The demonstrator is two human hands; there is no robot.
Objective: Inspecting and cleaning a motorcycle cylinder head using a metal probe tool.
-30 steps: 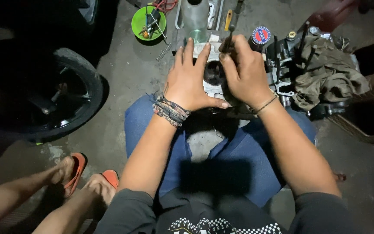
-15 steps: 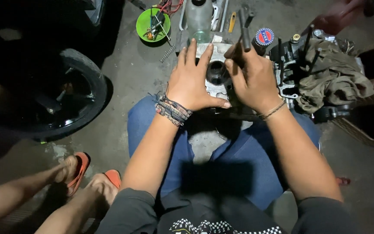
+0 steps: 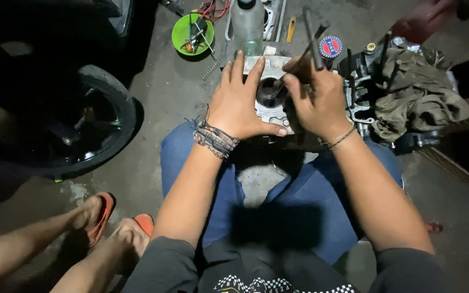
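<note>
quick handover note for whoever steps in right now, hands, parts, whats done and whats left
Left hand: flat on the metal cylinder block, steadying it on the floor.
Right hand: grips a thin dark tool, tip angled toward the bore.
Nearby: green bowl of small parts, plastic bottle, engine case under a rag, tyre left.
Done: block is off the engine.
Left: work in the bore seems unfinished.

Green bowl (image 3: 192, 33) at eleven o'clock; blue jeans (image 3: 299, 211) at centre; orange sandals (image 3: 102, 216) at eight o'clock; olive rag (image 3: 419, 97) at two o'clock; red-and-blue round cap (image 3: 330, 46).
</note>
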